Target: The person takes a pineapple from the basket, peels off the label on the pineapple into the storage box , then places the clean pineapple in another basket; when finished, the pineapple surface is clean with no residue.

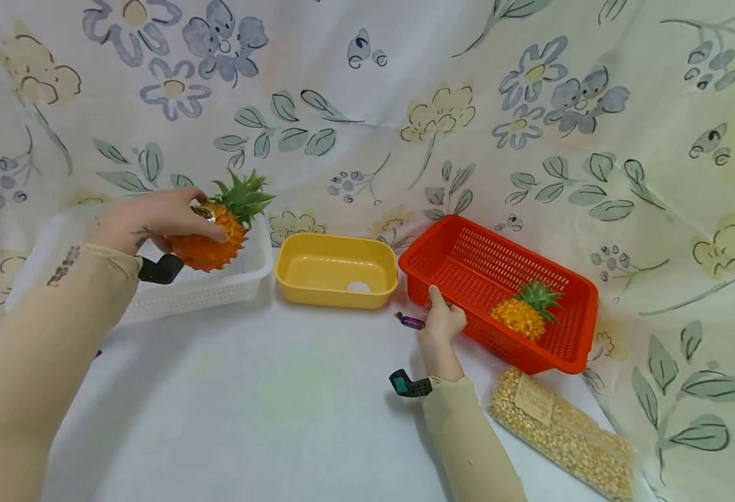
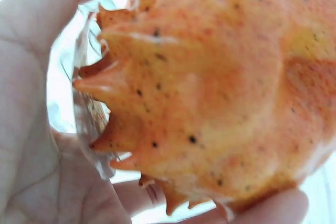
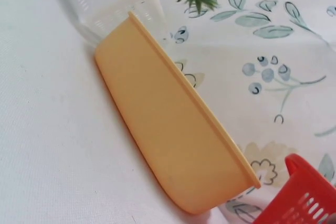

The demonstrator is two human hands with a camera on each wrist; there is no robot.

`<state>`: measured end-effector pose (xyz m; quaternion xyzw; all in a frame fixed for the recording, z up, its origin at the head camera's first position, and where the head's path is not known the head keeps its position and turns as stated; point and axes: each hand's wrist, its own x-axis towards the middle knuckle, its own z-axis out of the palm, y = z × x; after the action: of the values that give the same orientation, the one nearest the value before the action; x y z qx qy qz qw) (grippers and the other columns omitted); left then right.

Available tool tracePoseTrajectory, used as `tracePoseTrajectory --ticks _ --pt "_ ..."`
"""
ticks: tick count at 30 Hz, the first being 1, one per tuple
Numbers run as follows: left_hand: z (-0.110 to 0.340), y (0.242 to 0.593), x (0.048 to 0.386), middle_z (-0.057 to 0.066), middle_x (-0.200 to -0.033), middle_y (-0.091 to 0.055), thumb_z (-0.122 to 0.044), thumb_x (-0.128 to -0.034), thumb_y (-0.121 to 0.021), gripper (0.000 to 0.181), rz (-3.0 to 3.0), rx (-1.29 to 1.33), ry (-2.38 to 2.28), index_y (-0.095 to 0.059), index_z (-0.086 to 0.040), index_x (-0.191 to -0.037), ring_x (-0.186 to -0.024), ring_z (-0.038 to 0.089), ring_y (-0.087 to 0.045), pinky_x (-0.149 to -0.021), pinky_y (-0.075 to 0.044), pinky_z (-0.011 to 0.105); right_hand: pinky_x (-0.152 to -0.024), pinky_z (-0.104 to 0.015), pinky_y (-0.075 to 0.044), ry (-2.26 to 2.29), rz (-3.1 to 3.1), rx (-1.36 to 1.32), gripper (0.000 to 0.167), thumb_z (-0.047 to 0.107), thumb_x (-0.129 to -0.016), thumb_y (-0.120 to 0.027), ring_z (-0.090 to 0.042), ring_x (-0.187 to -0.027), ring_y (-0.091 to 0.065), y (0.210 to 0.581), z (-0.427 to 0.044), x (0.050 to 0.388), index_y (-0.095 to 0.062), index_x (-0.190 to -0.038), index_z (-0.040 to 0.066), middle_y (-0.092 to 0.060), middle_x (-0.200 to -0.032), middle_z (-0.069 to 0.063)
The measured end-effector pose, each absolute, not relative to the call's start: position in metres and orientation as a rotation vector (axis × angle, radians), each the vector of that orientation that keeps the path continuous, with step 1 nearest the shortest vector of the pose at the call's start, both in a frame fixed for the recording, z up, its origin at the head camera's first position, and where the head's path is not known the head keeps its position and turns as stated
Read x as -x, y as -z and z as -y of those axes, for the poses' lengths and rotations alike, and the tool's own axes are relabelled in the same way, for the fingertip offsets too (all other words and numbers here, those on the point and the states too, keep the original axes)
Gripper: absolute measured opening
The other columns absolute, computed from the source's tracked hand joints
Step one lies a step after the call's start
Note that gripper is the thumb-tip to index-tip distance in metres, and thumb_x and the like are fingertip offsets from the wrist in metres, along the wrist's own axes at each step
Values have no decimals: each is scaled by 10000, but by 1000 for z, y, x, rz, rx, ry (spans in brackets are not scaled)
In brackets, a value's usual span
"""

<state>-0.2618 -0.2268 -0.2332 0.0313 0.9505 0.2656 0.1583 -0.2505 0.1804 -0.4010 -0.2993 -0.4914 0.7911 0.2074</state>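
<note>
My left hand (image 1: 173, 216) holds an orange pineapple (image 1: 213, 240) with a green leafy crown, raised over the white perforated basket (image 1: 217, 282). In the left wrist view, the fingers and thumb curve round its spiky orange body (image 2: 199, 87); something clear and shiny lies between palm and fruit. My right hand (image 1: 443, 321) grips the near wall of the red perforated basket (image 1: 487, 261) at its left part, one digit lying up toward the rim. Inside that basket sits a smaller yellow-orange pineapple (image 1: 518, 317).
Between the two baskets stands a yellow plastic tub (image 1: 336, 296), with a whitish round spot on its floor. A small purple wrapped item (image 1: 411, 321) lies beside my right hand. A bag of yellow kernels (image 1: 562, 432) is at right. Floral cloth (image 1: 367, 104) hangs behind the white table (image 1: 267, 404).
</note>
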Motion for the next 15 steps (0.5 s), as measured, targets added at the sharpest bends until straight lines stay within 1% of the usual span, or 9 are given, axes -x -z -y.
tracePoseTrajectory --ticks 2,5,8,10,13,15 --pt "216 232 258 264 -1194 -447 -576 -726 -686 1012 -2756 -146 -731 -166 -62 -1425 -765 266 -587 -590 -537 386 -657 -252 -460 -2206 1372 843 265 235 -830 -696 -192 -742 -501 401 -180 250 -565 -1023 108 -550 -843 -8" --pt "200 231 250 226 -1185 -489 -578 -695 -711 982 -2812 -252 -656 -223 -131 -1420 -723 242 -577 -560 -522 370 -677 -268 -469 -2213 1375 857 275 249 -826 -700 -193 -727 -494 401 -180 250 -560 -1020 114 -554 -842 -13" --pt "186 231 241 201 -1173 -514 -523 -681 -751 926 -2824 -373 -653 -278 -168 -1393 -752 247 -565 -546 -506 358 -673 -271 -468 -2215 1381 865 270 259 -825 -701 -198 -718 -486 401 -181 250 -550 -1004 125 -553 -835 -10" --pt "177 233 235 193 -1181 -525 -477 -677 -771 896 -2829 -472 -650 -312 -164 -1380 -841 261 -574 -607 -518 375 -652 -264 -464 -2215 1378 861 262 259 -824 -703 -197 -701 -482 402 -181 250 -550 -993 130 -552 -822 -7" --pt "166 239 225 173 -1217 -514 -394 -667 -798 874 -2818 -621 -645 -350 -139 -1373 -987 277 -549 -735 -515 402 -605 -241 -453 -2208 1382 854 252 261 -818 -708 -163 -638 -478 402 -181 250 -555 -973 135 -549 -785 5" --pt "160 245 218 141 -1204 -525 -379 -655 -802 863 -2825 -702 -594 -373 -138 -1364 -1018 263 -540 -788 -505 395 -581 -235 -444 -2207 1379 853 251 261 -812 -715 -139 -589 -468 403 -182 251 -560 -962 133 -546 -758 8"
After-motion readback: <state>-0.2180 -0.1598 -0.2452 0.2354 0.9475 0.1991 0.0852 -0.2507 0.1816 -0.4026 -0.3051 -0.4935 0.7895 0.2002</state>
